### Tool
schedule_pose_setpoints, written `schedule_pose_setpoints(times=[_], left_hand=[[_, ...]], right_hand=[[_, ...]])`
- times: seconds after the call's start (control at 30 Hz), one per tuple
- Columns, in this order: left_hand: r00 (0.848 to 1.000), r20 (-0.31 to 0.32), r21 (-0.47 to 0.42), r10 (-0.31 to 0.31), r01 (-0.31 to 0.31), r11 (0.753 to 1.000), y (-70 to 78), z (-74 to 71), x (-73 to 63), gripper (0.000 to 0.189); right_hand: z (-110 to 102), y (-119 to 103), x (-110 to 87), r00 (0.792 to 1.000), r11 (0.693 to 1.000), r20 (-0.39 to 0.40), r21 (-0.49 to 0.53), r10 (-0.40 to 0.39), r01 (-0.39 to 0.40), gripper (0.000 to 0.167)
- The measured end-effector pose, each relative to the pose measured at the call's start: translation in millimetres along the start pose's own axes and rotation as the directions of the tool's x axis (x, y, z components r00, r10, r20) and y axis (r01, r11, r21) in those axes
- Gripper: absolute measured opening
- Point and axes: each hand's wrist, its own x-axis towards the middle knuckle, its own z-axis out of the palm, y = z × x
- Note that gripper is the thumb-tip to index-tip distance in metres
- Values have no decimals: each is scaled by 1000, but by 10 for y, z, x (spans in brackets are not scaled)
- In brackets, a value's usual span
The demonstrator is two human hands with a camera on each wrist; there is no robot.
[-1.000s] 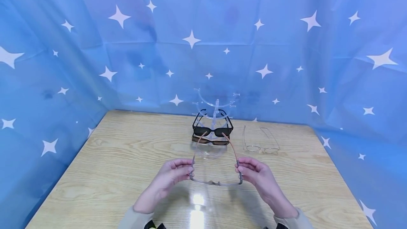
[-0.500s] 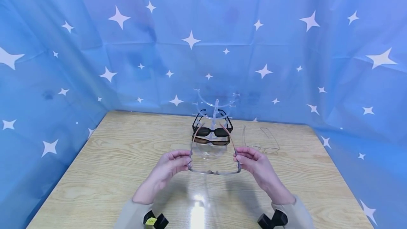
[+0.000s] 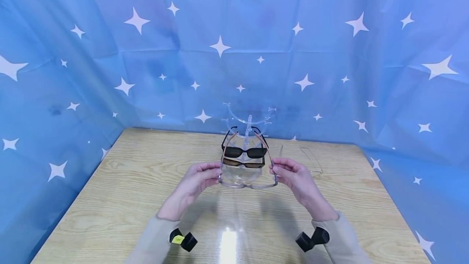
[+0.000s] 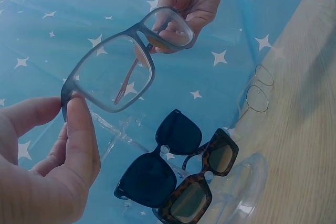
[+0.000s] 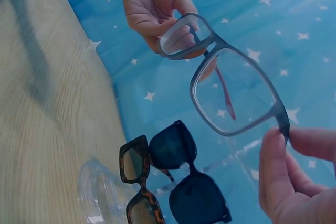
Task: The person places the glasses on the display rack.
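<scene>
Grey-framed rectangular eyeglasses with clear lenses and reddish-brown temple ends (image 4: 140,31) are held in the air above the table, in front of the display stand, temples unfolded and pointing away from the person. The left hand (image 3: 198,182) pinches the frame between thumb and fingers near its left hinge; the right hand (image 3: 294,178) pinches the opposite side near the right hinge in the same way. Beyond the lens front, the temples overlap the stand in the head view; both wrist views show the lens front apart from the sunglasses.

Clear plastic display stand (image 3: 250,122): a central post with curved arms, on a round transparent base. It bears two pairs, lens fronts toward the person: black sunglasses with dark lenses (image 3: 253,152) and, just below them, brown tortoiseshell sunglasses with brown lenses (image 4: 190,203). To the right of the stand, thin wire-framed round eyeglasses (image 4: 257,99) lie on the table with temples extended; in the head view the right hand partly hides them.

Both arms wear light beige sleeves (image 3: 152,237), with a small black device at each wrist, the left one (image 3: 183,239) carrying a yellow label. Light-coloured wood-grain table (image 3: 128,199): a bright reflection lies between the forearms. Blue cloth backdrop with white four-pointed stars (image 3: 176,93) surrounds its far and side edges.
</scene>
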Motion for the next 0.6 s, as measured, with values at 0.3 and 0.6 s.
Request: schedule_pose_setpoints(times=[0.3,0.6], left_hand=[[999,-37,-65,-33,30,997,50,2,127,16],[999,-36,-72,-41,38,997,104,-27,302,34]], right_hand=[[-2,-49,129,1000,997,-6,74,12,-12,15],[-17,-110,321,1000,989,1,145,18,-18,17]])
